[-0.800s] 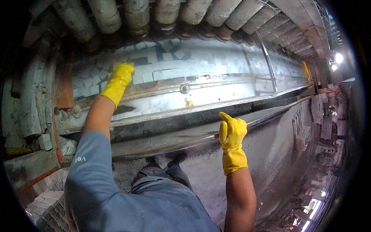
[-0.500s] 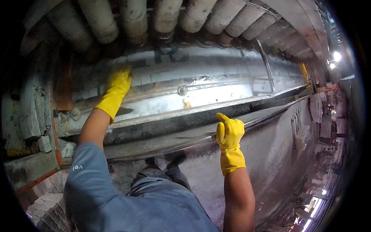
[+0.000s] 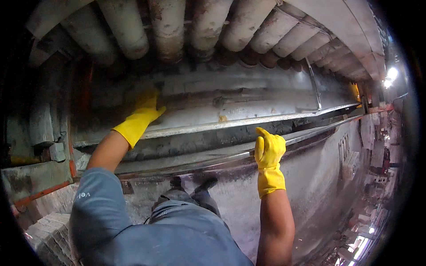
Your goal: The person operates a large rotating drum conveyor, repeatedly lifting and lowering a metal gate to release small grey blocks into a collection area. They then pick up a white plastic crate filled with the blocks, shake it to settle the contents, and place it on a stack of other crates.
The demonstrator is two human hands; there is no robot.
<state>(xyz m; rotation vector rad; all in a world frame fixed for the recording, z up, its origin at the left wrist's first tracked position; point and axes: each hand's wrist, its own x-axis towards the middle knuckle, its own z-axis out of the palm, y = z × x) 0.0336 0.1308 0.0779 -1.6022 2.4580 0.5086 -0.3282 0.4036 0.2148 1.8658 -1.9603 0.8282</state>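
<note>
My left hand (image 3: 143,116), in a yellow rubber glove, reaches over a long wet grey panel (image 3: 266,102) with a pale ledge along its front. Its thumb stands apart from the fingers, which are blurred at the tips; I see nothing held in it. Whether the palm touches the panel I cannot tell. My right hand (image 3: 270,151), gloved the same way, is closed around the metal rail (image 3: 213,165) in front of me, with its upper finger or thumb sticking up. The rail runs on to both sides of that hand.
A row of thick pale rollers (image 3: 166,31) hangs above the panel's far side. A thin metal bracket (image 3: 314,84) stands on the panel at right. Between panel and rail lies a dark trough (image 3: 213,142). Stacked pale blocks (image 3: 51,237) are at lower left; a bright lamp (image 3: 392,74) shines at right.
The bright glare on the panel has faded and its surface looks darker. My left hand has shifted slightly, its thumb now spread. The right hand stays at the rail; the view has moved a little.
</note>
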